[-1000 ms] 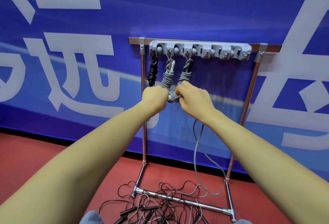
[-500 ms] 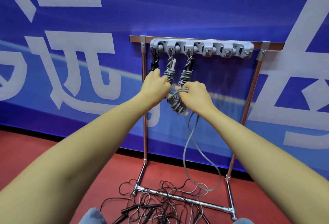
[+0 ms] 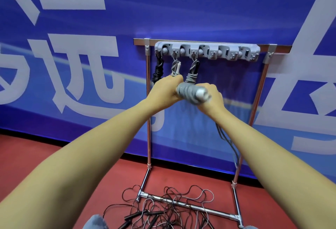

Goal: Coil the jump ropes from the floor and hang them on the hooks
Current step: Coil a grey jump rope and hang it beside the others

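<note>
Both hands meet before the rack (image 3: pixel 148 101); the left hand (image 3: pixel 166 90) grips one end of a grey coiled jump rope (image 3: pixel 190 93), the right hand (image 3: pixel 211 95) wraps its 3 o'clock end — loose cord trailing down; three coils hang on the hook rail (image 3: pixel 207 51); tangled ropes (image 3: pixel 169 208) lie on the floor at 6 o'clock.

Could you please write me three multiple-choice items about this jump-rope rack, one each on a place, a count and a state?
1. Where does the black coil hang? A leftmost hook B middle hook C rightmost hook
2. How many coils hang on the hook strip? A one B three C five
3. What is the state of the grey rope between the left hand and right hand? A hung up B on the floor C partly coiled, tail dangling

Key: 1 A, it is nearest the left post. 2 B, one black, two grey. 3 C, cord trails below the right wrist.
</note>
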Action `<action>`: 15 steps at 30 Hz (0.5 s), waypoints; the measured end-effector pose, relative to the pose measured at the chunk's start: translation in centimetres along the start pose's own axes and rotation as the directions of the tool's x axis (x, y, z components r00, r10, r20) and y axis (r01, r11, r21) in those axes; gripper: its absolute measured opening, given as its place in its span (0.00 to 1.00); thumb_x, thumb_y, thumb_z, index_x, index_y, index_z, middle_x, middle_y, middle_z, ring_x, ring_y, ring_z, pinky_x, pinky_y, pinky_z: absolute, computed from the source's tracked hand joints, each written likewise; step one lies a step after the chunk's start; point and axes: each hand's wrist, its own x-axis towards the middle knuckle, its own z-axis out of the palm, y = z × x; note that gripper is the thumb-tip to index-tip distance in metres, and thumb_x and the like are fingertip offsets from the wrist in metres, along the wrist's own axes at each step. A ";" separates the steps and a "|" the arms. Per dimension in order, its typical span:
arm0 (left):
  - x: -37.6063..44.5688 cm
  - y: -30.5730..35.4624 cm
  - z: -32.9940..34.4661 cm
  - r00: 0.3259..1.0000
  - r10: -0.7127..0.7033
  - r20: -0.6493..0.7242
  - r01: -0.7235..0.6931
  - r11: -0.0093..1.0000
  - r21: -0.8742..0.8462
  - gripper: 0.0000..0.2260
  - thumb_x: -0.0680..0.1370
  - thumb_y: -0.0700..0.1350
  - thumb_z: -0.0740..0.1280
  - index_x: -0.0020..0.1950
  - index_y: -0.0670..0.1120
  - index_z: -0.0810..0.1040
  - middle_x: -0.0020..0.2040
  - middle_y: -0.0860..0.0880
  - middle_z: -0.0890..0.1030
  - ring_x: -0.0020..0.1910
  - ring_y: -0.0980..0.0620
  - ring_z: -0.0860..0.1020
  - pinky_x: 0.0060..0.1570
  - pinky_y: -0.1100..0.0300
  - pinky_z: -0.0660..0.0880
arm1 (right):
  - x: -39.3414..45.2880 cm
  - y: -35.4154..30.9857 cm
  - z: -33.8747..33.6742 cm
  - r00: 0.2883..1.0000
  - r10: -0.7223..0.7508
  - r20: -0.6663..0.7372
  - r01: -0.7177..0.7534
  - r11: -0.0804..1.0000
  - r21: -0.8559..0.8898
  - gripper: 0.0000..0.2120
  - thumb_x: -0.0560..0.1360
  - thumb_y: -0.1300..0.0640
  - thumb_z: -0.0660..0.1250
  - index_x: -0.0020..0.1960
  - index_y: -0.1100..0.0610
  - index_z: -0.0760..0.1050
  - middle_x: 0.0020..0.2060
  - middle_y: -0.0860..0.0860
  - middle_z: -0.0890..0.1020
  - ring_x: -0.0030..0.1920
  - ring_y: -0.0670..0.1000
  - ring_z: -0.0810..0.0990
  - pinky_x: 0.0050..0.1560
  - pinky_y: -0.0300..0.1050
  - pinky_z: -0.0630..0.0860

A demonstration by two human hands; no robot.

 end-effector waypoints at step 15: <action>0.6 -0.4 1.0 0.855 -0.473 0.213 0.335 0.817 0.470 0.07 0.77 0.44 0.63 0.52 0.42 0.70 0.50 0.43 0.79 0.43 0.41 0.74 0.39 0.55 0.65 | -0.3 -0.8 0.1 0.962 -0.267 0.062 0.272 0.903 -0.333 0.08 0.74 0.57 0.60 0.37 0.56 0.70 0.31 0.51 0.69 0.39 0.59 0.72 0.37 0.45 0.61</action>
